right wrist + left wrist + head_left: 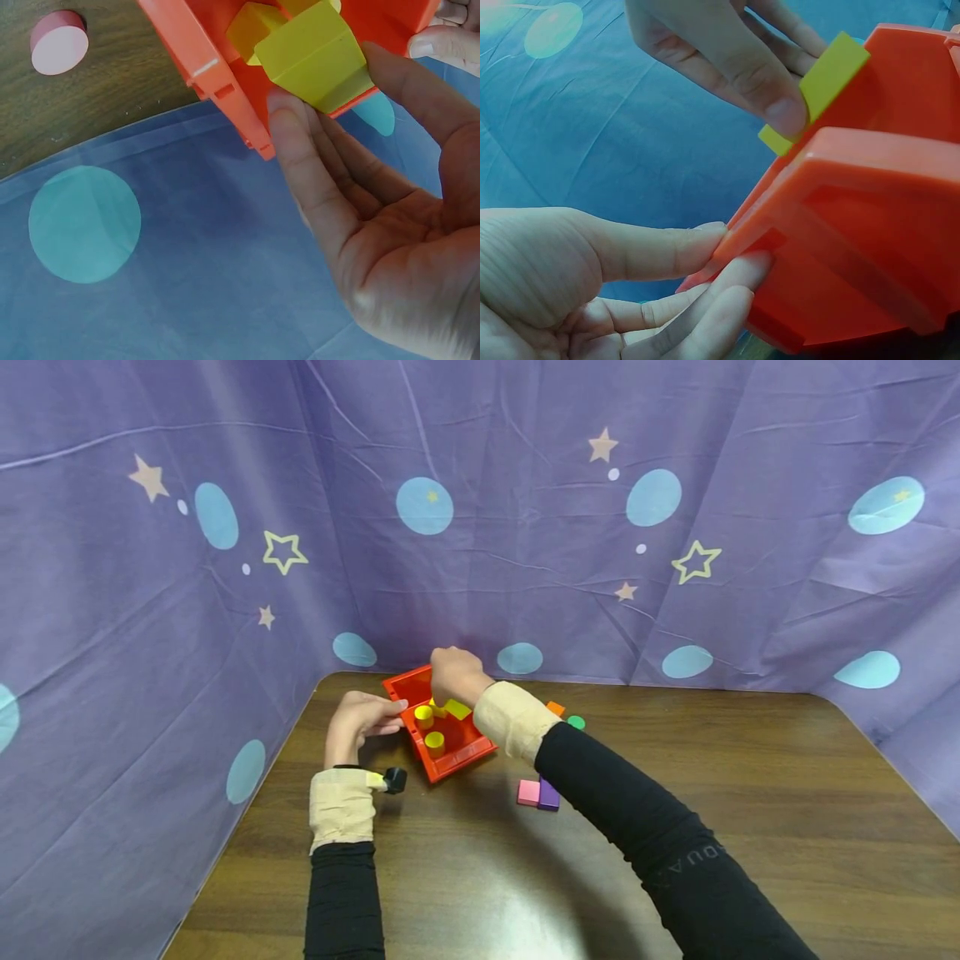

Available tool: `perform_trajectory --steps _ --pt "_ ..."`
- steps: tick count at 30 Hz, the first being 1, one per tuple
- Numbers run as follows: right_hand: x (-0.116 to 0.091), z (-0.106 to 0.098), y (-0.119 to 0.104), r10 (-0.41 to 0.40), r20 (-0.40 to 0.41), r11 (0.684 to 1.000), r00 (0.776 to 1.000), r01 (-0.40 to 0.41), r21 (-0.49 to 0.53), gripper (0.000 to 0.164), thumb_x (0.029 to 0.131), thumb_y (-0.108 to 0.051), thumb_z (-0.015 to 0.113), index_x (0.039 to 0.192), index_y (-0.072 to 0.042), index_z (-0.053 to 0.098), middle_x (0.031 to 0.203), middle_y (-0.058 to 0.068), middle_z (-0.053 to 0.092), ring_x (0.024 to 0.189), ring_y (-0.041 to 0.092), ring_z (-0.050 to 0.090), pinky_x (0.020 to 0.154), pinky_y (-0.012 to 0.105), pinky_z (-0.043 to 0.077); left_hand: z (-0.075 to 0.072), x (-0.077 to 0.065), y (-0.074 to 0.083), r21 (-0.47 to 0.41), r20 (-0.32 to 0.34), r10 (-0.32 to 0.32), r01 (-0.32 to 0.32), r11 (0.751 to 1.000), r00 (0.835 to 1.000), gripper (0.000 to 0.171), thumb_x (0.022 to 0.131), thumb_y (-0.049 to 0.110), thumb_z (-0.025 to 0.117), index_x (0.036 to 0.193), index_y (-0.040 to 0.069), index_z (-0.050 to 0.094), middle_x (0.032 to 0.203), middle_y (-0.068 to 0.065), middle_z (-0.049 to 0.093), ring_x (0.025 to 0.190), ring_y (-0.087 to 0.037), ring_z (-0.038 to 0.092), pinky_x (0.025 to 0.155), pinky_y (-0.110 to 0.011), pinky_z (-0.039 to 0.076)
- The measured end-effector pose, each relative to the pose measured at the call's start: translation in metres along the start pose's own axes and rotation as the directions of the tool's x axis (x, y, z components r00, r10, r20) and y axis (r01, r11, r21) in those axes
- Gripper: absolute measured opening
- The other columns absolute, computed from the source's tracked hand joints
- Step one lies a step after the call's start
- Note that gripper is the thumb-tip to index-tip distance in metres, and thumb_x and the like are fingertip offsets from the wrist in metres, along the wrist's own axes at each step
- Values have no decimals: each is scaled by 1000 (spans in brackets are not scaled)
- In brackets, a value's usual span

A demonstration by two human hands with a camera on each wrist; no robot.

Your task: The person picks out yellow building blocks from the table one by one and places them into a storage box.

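An open red plastic box (468, 750) with a hinged lid stands at the back left of the table. My left hand (358, 720) grips its left edge, thumb on one side and fingers on the other, as the left wrist view shows. Over the box, my right hand (456, 677) pinches a yellow block (319, 64) between thumb and fingers. Inside lie two yellow cylinders (435, 744) and another yellow block (457, 709). From the head camera, the right hand hides part of the lid and the held block.
Right of the box, an orange block (555, 708) and a green round piece (576, 722) lie partly behind the right forearm. Nearer the front, a pink block (528, 792) touches a purple block (549, 795). A pink cylinder (60, 45) also lies on the table. A purple curtain (525, 568) surrounds it.
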State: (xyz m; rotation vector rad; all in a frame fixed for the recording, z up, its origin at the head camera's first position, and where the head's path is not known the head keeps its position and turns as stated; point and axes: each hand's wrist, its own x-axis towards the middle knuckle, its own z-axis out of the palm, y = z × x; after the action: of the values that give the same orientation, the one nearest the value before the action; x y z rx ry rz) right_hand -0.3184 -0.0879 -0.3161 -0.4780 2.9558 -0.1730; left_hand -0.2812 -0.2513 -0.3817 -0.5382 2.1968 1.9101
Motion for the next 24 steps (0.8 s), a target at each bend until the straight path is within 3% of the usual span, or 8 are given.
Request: perform_trajectory --steps 4,9,17,24 --pt "1 4 0 27 12 1000 1000 -28 12 31 78 -16 86 105 -14 70 106 2 70 88 17 63 71 32 62 0 0 0 -3 0 5 -5 1000 1000 28 93 7 74 113 -10 63 70 -1 72 55 -5 69 63 -21 65" --pt "2 11 -1 41 5 999 999 -41 8 34 76 -16 88 105 -13 71 108 4 71 91 18 65 73 33 63 0 -1 -1 -24 11 14 -13 1000 1000 15 94 5 72 102 -5 64 68 -1 71 55 -5 69 62 -21 64" --pt "5 23 -2 33 26 999 999 -33 0 31 81 -15 84 110 -13 71 114 3 71 96 18 66 77 33 64 1 -1 -1 -19 13 16 -16 1000 1000 18 94 5 72 106 -6 65 68 1 71 54 -4 68 61 -19 64" --pt "10 30 -6 46 24 999 999 -46 -17 32 82 -14 82 112 -14 70 115 2 72 100 19 68 76 32 65 1 0 -1 -30 20 11 -11 999 1000 12 94 5 71 100 -3 64 69 0 70 53 -4 68 60 -19 64"
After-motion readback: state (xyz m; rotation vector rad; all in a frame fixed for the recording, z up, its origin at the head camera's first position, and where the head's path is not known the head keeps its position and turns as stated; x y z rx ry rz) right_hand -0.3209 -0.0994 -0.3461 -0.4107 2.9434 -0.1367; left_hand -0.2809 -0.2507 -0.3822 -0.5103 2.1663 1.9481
